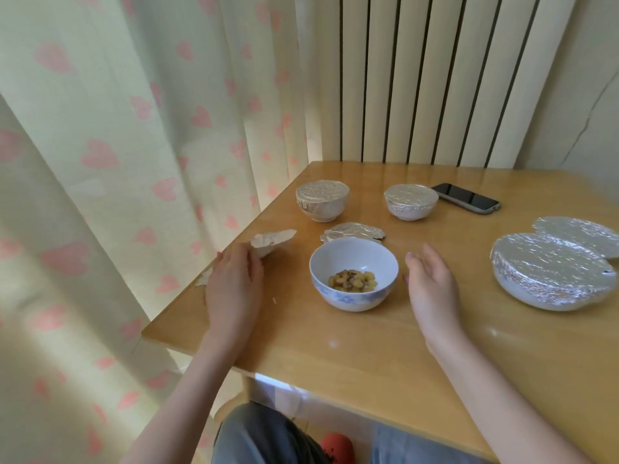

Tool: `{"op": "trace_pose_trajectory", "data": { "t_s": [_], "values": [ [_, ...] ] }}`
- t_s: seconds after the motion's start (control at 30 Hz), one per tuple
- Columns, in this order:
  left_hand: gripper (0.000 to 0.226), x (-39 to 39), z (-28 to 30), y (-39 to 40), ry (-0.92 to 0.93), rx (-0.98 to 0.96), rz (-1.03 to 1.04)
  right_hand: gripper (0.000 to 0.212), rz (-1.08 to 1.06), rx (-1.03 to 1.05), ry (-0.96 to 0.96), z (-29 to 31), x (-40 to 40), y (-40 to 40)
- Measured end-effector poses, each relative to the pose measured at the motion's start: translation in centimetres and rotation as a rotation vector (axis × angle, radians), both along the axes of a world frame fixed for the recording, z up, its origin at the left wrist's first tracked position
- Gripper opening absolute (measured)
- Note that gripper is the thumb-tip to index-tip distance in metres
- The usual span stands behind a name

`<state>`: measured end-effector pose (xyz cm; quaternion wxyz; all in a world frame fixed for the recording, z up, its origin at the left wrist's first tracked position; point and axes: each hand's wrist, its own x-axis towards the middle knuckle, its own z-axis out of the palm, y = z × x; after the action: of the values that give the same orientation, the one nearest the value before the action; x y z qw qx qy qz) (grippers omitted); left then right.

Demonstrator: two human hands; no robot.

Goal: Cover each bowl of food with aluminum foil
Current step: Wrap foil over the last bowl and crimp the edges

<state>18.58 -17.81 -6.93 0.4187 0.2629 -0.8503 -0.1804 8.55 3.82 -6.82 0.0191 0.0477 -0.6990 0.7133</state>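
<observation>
Left hand [234, 289] gripping foil [273, 241] at table [368, 346] edge; right hand [432, 289] open, empty, beside uncovered bowl [353, 274]. Risk: crumpled foil tearing, or missing the rim and leaving food exposed; could also nudge bowl.

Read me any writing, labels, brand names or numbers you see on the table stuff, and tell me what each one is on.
None: no readable text shows anywhere.
phone: screen is dark and blank.
open bowl: only a blue pattern on its side, no words.
foil sheet by the left hand: plain.
foil-covered bowls: plain.
curtain: pink hearts only.
</observation>
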Motion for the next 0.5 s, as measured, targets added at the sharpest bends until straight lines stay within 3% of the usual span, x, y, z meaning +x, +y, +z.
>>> {"op": "trace_pose_trajectory", "data": {
  "t_s": [0.1,0.17,0.23,0.3,0.33,0.4,0.5],
  "values": [
    [0.016,1.0,4.4,0.9,0.421,0.105,-0.054,0.038,-0.037,-0.138,0.37,2.0,1.0,0.3],
    [0.018,0.8,6.9,1.2,0.571,0.251,-0.095,0.044,0.14,-0.175,0.507,3.6,1.1,0.4],
    [0.023,-0.2,8.4,1.3,0.637,0.487,-0.167,0.077,0.413,-0.157,0.358,5.5,0.5,0.1],
    [0.024,-1.3,8.5,1.8,0.612,0.7,-0.246,0.102,0.612,-0.196,0.069,6.9,0.1,-0.3],
    [0.024,-1.8,8.3,2.3,0.585,0.784,-0.285,0.097,0.677,-0.216,-0.032,7.0,-0.1,-0.4],
    [0.023,-2.5,7.5,3.3,0.525,0.927,-0.359,0.069,0.705,-0.27,-0.139,6.8,-0.2,-0.5],
    [0.018,-3.0,6.2,4.1,0.394,1.035,-0.402,0.062,0.571,-0.321,-0.184,6.3,-0.5,0.3]
  ]
}}
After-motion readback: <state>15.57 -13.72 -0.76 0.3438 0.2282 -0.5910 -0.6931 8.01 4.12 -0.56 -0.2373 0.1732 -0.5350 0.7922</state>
